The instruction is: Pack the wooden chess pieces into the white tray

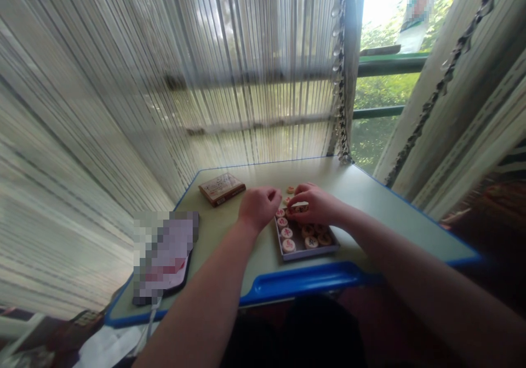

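Observation:
An open shallow box (298, 246) on the table holds round Chinese chess pieces. Red-marked pieces (286, 233) stand in a column along its left side, and dark-marked ones (311, 242) lie at the lower right. My right hand (315, 205) reaches over the far part of the box, thumb and fingers closed round a chess piece, partly hidden. Curled beside the box's far left corner is my left hand (261, 208); whatever its fingers hold, if anything, is hidden. Just beyond the box, a loose piece (290, 189) lies on the table.
The box's printed lid (222, 189) lies at the back left of the table (394, 231). Nearer on the left rests a phone-like device (189, 253) with a cable (152, 318). A blue tray groove (306, 280) lines the front edge. String curtains (246, 45) hang behind.

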Tool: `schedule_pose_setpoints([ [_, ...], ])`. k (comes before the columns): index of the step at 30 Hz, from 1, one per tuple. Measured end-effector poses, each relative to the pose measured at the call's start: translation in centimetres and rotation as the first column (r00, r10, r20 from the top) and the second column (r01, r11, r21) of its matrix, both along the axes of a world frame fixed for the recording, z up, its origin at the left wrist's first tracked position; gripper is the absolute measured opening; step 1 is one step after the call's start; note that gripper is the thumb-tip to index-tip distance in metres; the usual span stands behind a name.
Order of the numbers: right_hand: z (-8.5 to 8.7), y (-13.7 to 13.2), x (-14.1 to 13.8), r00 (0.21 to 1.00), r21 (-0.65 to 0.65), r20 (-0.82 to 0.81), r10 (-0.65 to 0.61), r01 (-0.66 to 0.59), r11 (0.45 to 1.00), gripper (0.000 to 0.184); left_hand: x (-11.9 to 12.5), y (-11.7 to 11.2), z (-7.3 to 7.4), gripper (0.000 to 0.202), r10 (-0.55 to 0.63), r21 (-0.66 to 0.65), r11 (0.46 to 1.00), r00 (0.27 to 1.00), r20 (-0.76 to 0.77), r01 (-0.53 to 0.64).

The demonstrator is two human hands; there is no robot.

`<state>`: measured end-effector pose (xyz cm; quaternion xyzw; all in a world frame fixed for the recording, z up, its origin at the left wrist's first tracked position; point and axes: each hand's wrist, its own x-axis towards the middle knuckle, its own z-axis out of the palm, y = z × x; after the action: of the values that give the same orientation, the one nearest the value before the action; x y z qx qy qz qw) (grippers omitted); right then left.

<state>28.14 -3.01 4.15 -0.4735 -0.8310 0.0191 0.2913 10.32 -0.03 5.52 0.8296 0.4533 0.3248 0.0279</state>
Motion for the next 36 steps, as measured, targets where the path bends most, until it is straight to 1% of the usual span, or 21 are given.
schedule_pose_setpoints([
  [7,0.0,0.1,0.0,1.000,-0.022,0.000,-0.007,0.007,1.000,0.013,0.1,0.1,-0.1,0.038,-0.007,0.017,1.000,1.000,-0.019,0.008],
  [11,0.3,-0.1,-0.1,1.000,-0.042,0.001,-0.012,0.012,0.999,0.015,0.1,0.1,-0.1,0.038,-0.003,0.015,1.000,1.000,-0.017,0.003],
  [14,0.6,-0.2,0.1,0.999,-0.057,-0.021,-0.025,0.024,0.998,0.020,0.0,0.4,-0.3,0.037,0.023,-0.016,1.000,1.000,-0.006,-0.024],
  [16,0.7,0.0,0.3,0.997,-0.065,-0.061,-0.046,0.042,0.997,0.020,-0.1,1.0,-0.6,0.034,0.041,-0.056,0.998,0.998,0.049,-0.039],
  [18,0.7,0.5,0.8,0.989,-0.064,-0.108,-0.101,0.095,0.993,0.017,-0.3,1.9,-1.1,0.029,0.035,-0.113,0.993,0.986,0.162,-0.017],
  [19,0.6,0.9,1.1,0.980,-0.059,-0.129,-0.150,0.143,0.988,0.016,-0.3,2.4,-1.4,0.028,0.025,-0.143,0.990,0.971,0.237,0.009],
  [21,0.3,1.7,1.9,0.952,-0.055,-0.147,-0.269,0.263,0.963,0.018,-0.3,3.2,-1.9,0.030,-0.001,-0.261,0.960,0.939,0.344,0.096],
  [23,0.0,2.5,2.8,0.917,-0.072,-0.132,-0.376,0.370,0.926,0.020,-0.2,3.7,-2.3,0.034,-0.018,-0.383,0.906,0.920,0.391,0.180],
  [25,-0.3,3.0,3.5,0.887,-0.105,-0.110,-0.448,0.438,0.893,0.021,-0.1,3.9,-2.4,0.040,-0.023,-0.462,0.858,0.915,0.403,0.225],
  [26,-0.4,3.2,3.8,0.882,-0.123,-0.106,-0.460,0.447,0.886,0.021,-0.1,3.8,-2.4,0.043,-0.022,-0.481,0.844,0.913,0.408,0.236],
  [27,-0.5,3.3,3.9,0.886,-0.135,-0.105,-0.451,0.437,0.889,0.020,-0.1,3.8,-2.4,0.045,-0.020,-0.490,0.837,0.910,0.415,0.242],
  [29,-0.7,3.4,4.0,0.914,-0.143,-0.103,-0.393,0.377,0.915,0.020,-0.2,3.6,-2.3,0.048,-0.023,-0.487,0.837,0.903,0.428,0.252],
  [31,-0.9,3.6,4.0,0.936,-0.134,-0.083,-0.342,0.330,0.935,0.024,-0.3,3.4,-2.2,0.048,-0.022,-0.475,0.846,0.905,0.425,0.243],
  [33,-1.3,3.9,3.9,0.945,-0.132,-0.047,-0.323,0.315,0.940,0.029,-0.4,3.3,-2.0,0.049,-0.019,-0.462,0.860,0.919,0.395,0.216],
  [36,-1.6,4.2,3.9,0.958,-0.150,0.001,-0.287,0.284,0.947,0.026,-0.5,3.0,-1.7,0.050,-0.014,-0.435,0.881,0.930,0.366,0.185],
])
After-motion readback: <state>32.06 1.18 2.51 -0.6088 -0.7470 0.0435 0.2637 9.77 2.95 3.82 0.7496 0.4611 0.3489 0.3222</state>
